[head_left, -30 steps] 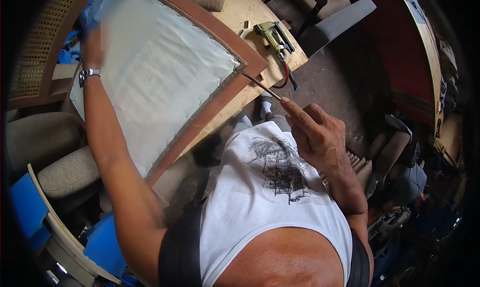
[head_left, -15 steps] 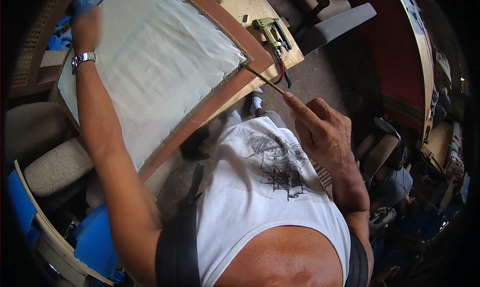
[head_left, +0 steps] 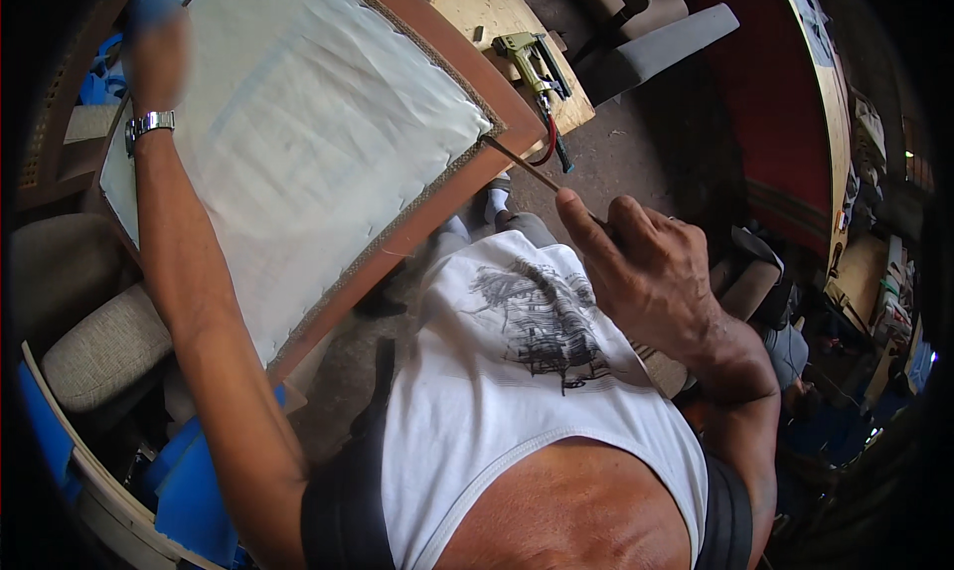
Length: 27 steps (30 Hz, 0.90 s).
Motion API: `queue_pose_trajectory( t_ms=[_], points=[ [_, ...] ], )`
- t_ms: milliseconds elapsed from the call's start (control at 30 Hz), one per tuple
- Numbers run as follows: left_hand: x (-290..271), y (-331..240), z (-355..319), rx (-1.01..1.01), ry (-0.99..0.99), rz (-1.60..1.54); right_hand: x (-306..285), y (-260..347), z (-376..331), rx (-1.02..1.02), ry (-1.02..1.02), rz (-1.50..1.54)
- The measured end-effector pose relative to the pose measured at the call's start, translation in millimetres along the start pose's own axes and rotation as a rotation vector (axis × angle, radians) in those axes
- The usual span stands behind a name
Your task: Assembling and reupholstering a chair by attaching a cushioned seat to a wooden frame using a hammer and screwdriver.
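My right hand (head_left: 646,267) is closed round a slim metal rod-like tool, index finger laid along it. The tool's thin shaft (head_left: 525,164) reaches to the near right corner of a padded panel, its tip touching the seam there; its handle is hidden in my palm. Pale, wrinkled fabric (head_left: 318,143) covers the panel, with a brown woven edging and a reddish-brown wooden frame (head_left: 475,61) around it. Over at the panel's far left edge is my left hand (head_left: 159,63), wearing a metal watch. Motion smears its fingers, and blue material shows just beyond them.
A green staple gun (head_left: 527,58) with a red hose lies on the plywood tabletop (head_left: 467,3) beyond the panel. Grey upholstered cushions (head_left: 109,346) stand at the left, above blue pieces (head_left: 199,500). Another grey padded piece (head_left: 676,45) sits at the far right.
The view has shifted slightly. My right wrist has swung outward to the right while the tool's tip stays at the panel corner. My left hand remains by the far left edge, still blurred.
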<state>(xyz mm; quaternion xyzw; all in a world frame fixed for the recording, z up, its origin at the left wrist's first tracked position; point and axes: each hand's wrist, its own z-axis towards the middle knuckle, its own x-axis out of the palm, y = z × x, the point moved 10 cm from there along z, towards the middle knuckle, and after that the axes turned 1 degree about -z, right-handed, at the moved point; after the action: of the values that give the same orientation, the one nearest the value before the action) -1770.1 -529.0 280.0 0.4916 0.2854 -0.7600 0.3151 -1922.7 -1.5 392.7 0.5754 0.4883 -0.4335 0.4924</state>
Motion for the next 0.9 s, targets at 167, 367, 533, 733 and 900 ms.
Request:
queue_pose_trajectory(
  t_ms=[167, 367, 533, 733, 900],
  points=[
    [-5, -10, -2, 0.148, -0.124, 0.082, 30, -36, -27, 0.255, -0.310, 0.383],
    [-4, -24, -9, 0.138, -0.076, 0.105, 69, -35, -54, 0.265, -0.538, 0.489],
    [-13, -17, -8, 0.156, -0.082, 0.054, 22, -22, -39, 0.273, -0.277, 0.289],
    [-24, -37, -8, 0.132, -0.111, 0.038, 120, -48, -41, 0.199, -0.510, 0.365],
    [-11, -32, -8, 0.157, -0.101, -0.014, 119, -58, -38, 0.090, -0.684, 0.470]
  ],
)
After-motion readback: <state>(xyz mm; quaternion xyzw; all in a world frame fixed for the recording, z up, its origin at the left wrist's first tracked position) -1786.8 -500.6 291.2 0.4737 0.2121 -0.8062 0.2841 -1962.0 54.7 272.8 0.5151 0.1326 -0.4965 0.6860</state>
